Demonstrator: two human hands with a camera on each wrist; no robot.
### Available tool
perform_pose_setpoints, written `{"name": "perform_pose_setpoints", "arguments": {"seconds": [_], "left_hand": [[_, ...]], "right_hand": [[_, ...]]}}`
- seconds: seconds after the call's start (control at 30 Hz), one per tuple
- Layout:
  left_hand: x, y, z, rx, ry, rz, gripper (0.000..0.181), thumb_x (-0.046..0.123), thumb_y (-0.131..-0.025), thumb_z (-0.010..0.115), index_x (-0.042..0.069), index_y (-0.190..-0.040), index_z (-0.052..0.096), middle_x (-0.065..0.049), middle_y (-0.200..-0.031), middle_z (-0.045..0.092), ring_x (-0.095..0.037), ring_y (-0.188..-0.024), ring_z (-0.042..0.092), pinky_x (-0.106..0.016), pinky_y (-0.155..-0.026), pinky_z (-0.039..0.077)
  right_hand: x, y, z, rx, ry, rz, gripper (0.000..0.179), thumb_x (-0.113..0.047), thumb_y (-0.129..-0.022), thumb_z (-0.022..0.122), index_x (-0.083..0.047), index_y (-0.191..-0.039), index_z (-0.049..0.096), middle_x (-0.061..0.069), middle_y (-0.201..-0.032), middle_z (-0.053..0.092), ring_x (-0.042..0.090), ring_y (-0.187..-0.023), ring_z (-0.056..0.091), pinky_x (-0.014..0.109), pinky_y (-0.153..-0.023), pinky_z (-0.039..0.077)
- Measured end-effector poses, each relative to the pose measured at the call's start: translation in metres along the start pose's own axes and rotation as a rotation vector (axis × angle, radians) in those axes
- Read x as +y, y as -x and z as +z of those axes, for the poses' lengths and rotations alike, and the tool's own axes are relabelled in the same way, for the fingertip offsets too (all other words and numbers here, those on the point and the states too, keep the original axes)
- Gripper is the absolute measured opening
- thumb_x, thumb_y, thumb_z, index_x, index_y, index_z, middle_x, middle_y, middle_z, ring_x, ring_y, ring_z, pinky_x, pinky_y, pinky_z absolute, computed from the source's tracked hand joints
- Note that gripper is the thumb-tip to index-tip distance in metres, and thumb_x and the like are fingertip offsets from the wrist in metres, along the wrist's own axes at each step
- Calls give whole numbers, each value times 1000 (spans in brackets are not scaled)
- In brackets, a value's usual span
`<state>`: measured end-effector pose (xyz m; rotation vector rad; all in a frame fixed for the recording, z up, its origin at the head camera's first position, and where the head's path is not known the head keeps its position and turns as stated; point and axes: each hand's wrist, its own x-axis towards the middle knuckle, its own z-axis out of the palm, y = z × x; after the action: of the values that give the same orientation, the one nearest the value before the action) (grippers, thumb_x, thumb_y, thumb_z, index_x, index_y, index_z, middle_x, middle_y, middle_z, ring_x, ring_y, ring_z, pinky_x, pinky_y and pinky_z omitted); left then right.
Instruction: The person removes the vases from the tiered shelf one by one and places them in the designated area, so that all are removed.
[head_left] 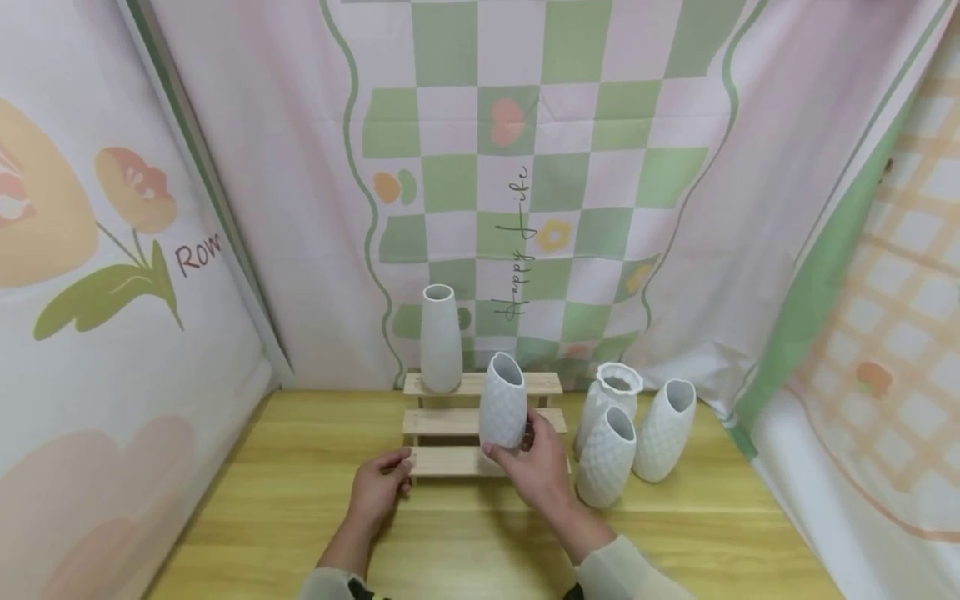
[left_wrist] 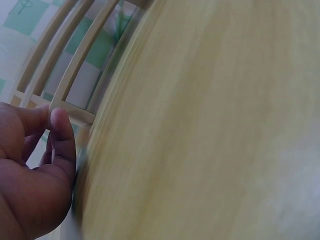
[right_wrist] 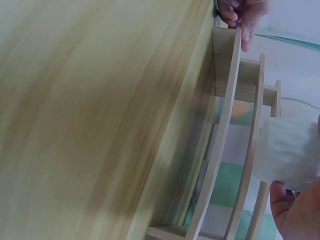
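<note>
Pale sleeve (head_left: 630, 575) nearest. Left hand (head_left: 377, 490) pinches, thumb against fingers, front slat end of three-tier wooden rack (head_left: 450, 461). Right hand (head_left: 543, 471) clamped round slant-mouthed textured white vase (head_left: 502, 407), over lower tiers; base contact unclear. Could tip if set off-centre on narrow slat. Three other white vases (head_left: 663, 433) stand right of rack. Tall tapered vase (head_left: 442, 346) on top tier; jolted rack could topple it.

Pair of bare hands with forearms, both hands gripping.
Left hand (head_left: 381, 486): at left, thumb and fingertips brought together in a pinch; left forearm (head_left: 347, 543) slants far and rightward, wrist bare. Right hand (head_left: 542, 471): at right, reaching slightly farther, thumb to the left, fingers curled on the far side; right forearm (head_left: 583, 532) slants far and leftward, light sleeve (head_left: 630, 573) pulled back from the wrist.
</note>
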<state>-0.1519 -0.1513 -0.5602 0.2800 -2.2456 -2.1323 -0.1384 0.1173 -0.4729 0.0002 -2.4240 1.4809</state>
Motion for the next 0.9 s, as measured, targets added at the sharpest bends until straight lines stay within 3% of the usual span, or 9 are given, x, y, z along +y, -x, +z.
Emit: {"name": "perform_pose_setpoints", "arguments": {"seconds": [0.43, 0.9], "left_hand": [[1, 0, -1, -6, 33, -5, 32, 7, -95, 73, -4, -125, 71, -16, -103, 73, -20, -77, 68, -27, -65, 63], [4, 3, -1, -15, 33, -14, 34, 9, -96, 74, -5, -127, 69, -17, -107, 73, -19, -78, 67, -28, -65, 63]], "right_hand": [[1, 10, -5, 2, 37, -12, 86, -32, -71, 96, -4, -141, 55, 8, -112, 68, 21, -100, 63, 44, -88, 58], [5, 21, -14, -4, 22, -3, 85, -27, -71, 97, -4, -141, 55, 12, -129, 65, 27, -115, 62, 44, -90, 59]]}}
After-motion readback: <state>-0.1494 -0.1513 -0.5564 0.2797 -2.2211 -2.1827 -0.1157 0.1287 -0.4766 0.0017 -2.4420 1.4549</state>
